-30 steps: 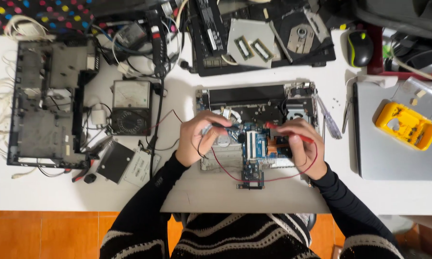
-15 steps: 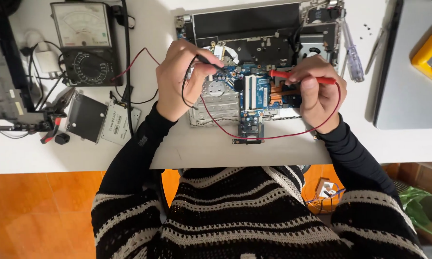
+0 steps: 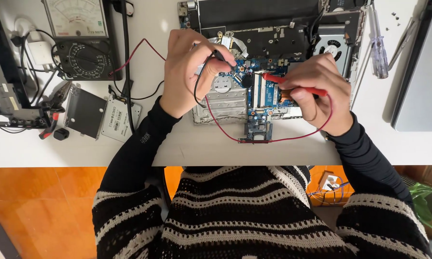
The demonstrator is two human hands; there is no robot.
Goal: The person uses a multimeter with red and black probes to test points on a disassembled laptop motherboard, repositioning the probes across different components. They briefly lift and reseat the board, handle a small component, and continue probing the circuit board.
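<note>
Motherboard [image 3: 266, 93] lies between left hand [image 3: 189, 72] and right hand [image 3: 317, 91].

Opened laptop chassis [image 3: 273, 43] lies on the table [image 3: 201, 144] ahead of you, your hands over its board. Analog meter [image 3: 79, 36] sits far left; drive [image 3: 120, 117] below it. Screwdriver [image 3: 378, 48] right of chassis; closed laptop [image 3: 422, 86] beyond.

The white surface [image 3: 187, 144] carries an opened laptop [image 3: 269, 57]. An analog multimeter [image 3: 79, 36], two drives [image 3: 101, 112] and a screwdriver [image 3: 378, 45] lie beside it.
</note>
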